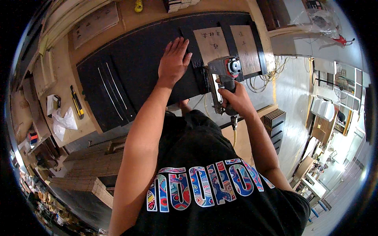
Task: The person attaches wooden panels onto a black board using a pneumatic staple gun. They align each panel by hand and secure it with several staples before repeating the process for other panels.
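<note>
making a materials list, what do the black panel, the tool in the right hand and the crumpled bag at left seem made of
Black panel: probably board, painted or laminated; the face is dull and even. Tool: likely metal housing, with bright glints on its bolted end; dark parts could be plastic. Bag: thin plastic film, by its creased, translucent look.

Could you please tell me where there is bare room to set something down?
The widest free patch is on the dark panel, between the two pale strips and the left hand. It is crowded to the right, where the right hand holds the air tool near the brown sheets, and at the left, around the yellow cutter and plastic bag.
</note>
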Demonstrator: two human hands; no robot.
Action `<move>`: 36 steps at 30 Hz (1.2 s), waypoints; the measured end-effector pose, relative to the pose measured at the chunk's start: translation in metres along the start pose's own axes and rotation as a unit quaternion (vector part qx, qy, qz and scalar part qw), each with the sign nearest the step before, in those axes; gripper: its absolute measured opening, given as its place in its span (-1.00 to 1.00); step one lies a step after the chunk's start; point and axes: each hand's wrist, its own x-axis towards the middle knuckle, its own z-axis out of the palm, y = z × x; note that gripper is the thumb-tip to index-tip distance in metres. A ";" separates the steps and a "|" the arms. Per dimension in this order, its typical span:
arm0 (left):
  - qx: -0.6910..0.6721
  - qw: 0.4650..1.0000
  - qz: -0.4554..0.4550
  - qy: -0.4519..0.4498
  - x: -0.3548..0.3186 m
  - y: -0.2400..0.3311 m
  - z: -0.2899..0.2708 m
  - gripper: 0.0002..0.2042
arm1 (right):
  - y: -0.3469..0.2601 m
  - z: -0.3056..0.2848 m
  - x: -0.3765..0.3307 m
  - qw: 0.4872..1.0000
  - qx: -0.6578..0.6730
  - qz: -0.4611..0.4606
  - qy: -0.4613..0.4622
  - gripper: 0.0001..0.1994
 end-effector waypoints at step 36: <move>-0.034 0.999 -0.005 0.005 0.002 0.006 -0.004 -0.50 | -0.014 0.011 0.007 0.998 -0.054 -0.014 -0.027 -0.68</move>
